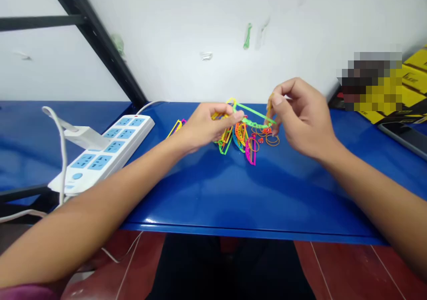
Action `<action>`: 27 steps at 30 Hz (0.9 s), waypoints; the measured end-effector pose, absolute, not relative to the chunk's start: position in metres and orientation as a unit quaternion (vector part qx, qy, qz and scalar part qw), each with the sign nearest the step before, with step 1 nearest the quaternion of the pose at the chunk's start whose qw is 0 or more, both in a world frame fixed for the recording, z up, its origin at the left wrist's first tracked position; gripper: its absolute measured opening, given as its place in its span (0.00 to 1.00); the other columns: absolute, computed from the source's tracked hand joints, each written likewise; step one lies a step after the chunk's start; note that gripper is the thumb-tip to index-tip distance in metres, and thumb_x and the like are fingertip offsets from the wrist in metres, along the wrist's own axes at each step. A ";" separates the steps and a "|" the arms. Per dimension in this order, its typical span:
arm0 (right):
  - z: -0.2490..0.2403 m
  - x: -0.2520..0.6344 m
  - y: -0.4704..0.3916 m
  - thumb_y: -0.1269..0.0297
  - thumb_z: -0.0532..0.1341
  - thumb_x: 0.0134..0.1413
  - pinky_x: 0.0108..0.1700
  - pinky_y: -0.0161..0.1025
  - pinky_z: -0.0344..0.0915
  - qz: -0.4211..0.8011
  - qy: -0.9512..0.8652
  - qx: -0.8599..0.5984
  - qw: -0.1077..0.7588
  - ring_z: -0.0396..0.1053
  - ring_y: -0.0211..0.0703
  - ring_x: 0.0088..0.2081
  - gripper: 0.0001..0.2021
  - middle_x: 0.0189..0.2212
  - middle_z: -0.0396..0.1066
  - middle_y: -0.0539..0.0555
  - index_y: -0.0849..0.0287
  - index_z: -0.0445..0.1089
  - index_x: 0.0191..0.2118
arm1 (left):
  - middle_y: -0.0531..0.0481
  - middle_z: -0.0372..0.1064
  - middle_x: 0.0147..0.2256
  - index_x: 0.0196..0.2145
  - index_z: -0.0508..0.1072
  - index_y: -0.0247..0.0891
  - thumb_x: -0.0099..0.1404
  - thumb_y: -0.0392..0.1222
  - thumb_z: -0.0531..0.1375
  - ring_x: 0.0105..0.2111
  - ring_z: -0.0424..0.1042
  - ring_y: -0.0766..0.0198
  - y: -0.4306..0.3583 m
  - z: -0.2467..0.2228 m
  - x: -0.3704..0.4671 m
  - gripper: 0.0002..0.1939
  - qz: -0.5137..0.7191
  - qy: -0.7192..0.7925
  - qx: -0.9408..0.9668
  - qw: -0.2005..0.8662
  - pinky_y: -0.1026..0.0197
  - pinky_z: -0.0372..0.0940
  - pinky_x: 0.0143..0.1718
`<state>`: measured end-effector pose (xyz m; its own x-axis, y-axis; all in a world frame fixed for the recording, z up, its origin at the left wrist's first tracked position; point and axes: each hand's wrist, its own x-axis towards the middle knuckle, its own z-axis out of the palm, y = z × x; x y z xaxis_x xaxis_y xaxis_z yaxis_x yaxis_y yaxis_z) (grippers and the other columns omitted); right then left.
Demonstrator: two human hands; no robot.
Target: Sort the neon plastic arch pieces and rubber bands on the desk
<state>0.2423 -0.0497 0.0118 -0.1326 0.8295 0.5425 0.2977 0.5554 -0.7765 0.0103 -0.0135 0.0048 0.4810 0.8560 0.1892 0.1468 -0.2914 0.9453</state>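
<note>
So the left hand [213,124] has thumb and index fingers pinched on the hook end of a small green hanger [255,125], and that's where it is right now: up in the air over the table [213,198], between the 2 hands. Holding it by that end leaves its far tip free and pointing right, which I'd guess is the idea. There's some yellow plastic tucked behind the left fingers too, but I can't tell if it's gripped or just lying there.

Right hand [300,118] is pinching a brown rubber band [269,106] between thumb and index, right by the hanger's free tip. Can't tell if the band's actually touching it.

The pile of hangers [240,133] sits just under the hands, with loose rubber bands [272,145] and little red pieces [260,140] beside it, probably so everything's a short reach away. The power strip [116,146] is off to the left and the dark slab [405,140] far right, so the front of the table stays usable.
</note>
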 end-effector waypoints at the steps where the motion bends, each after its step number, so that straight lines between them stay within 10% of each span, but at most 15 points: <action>1: 0.013 0.244 -0.048 0.48 0.64 0.73 0.28 0.43 0.69 0.249 -0.712 -0.397 0.524 0.72 0.44 0.31 0.14 0.35 0.71 0.53 0.50 0.66 0.39 | 0.59 0.53 0.18 0.27 0.71 0.42 0.61 0.66 0.74 0.18 0.51 0.70 -0.011 0.003 0.010 0.27 0.389 0.360 0.687 0.496 0.61 0.49 0.21; 10: 0.013 0.255 -0.029 0.55 0.62 0.64 0.21 0.38 0.63 0.456 -0.609 -0.353 0.544 0.69 0.40 0.27 0.20 0.30 0.64 0.52 0.52 0.56 0.24 | 0.54 0.61 0.28 0.31 0.72 0.40 0.65 0.47 0.70 0.20 0.52 0.72 0.008 0.007 -0.001 0.13 0.524 0.441 0.555 0.472 0.62 0.47 0.18; 19: 0.033 0.280 -0.031 0.49 0.73 0.62 0.29 0.37 0.73 0.574 -0.738 -0.353 0.025 0.73 0.40 0.27 0.16 0.29 0.77 0.53 0.57 0.80 0.33 | 0.57 0.56 0.19 0.26 0.73 0.41 0.64 0.52 0.73 0.17 0.53 0.70 0.003 0.002 0.004 0.18 0.490 0.436 0.618 0.433 0.61 0.48 0.18; 27: 0.035 0.288 -0.030 0.51 0.77 0.56 0.22 0.34 0.68 0.542 -0.752 -0.376 -0.016 0.72 0.38 0.22 0.12 0.25 0.79 0.52 0.55 0.85 0.35 | 0.59 0.53 0.16 0.25 0.70 0.42 0.62 0.60 0.74 0.16 0.51 0.70 0.003 0.000 0.004 0.24 0.455 0.428 0.655 0.426 0.61 0.48 0.18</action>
<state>0.2881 -0.0302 0.0347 -0.7173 0.5472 -0.4313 0.5822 0.1306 -0.8025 0.0041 0.0026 -0.0005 0.2193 0.9480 0.2308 0.1737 -0.2707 0.9469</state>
